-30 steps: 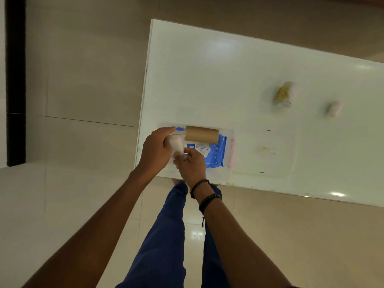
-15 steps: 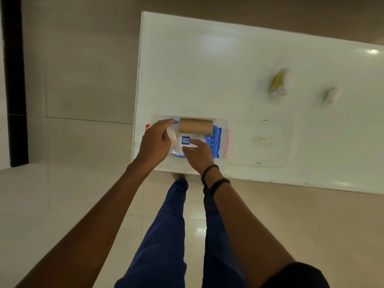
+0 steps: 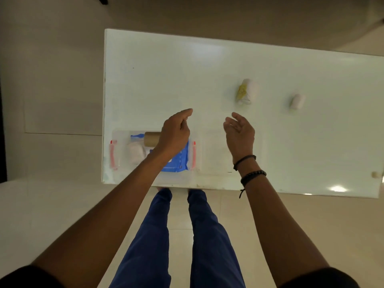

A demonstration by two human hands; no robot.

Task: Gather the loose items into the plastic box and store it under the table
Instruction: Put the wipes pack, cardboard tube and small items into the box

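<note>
A clear plastic box [image 3: 118, 173] with red clips stands at the white table's near left corner. Inside lie a blue wipes pack [image 3: 178, 163], a brown cardboard tube [image 3: 150, 138] and a white roll [image 3: 136, 153]. My left hand [image 3: 175, 133] hovers over the box's right half, fingers loosely curled, holding nothing. My right hand [image 3: 240, 133] is raised to the right of the box, fingers spread and empty. Farther right on the table lie a white item with a yellow label [image 3: 246, 92] and a small white roll [image 3: 297, 101].
The white table [image 3: 166, 80] stands on a tiled floor. The box's clear lid [image 3: 212, 161] lies flat just right of the box. A small pale object [image 3: 375, 175] sits at the table's near right edge. My legs in blue trousers are below the near edge.
Both hands have left the box and lifted, moving right and away from me. The white roll they were pressing down now lies in the box's left part.
</note>
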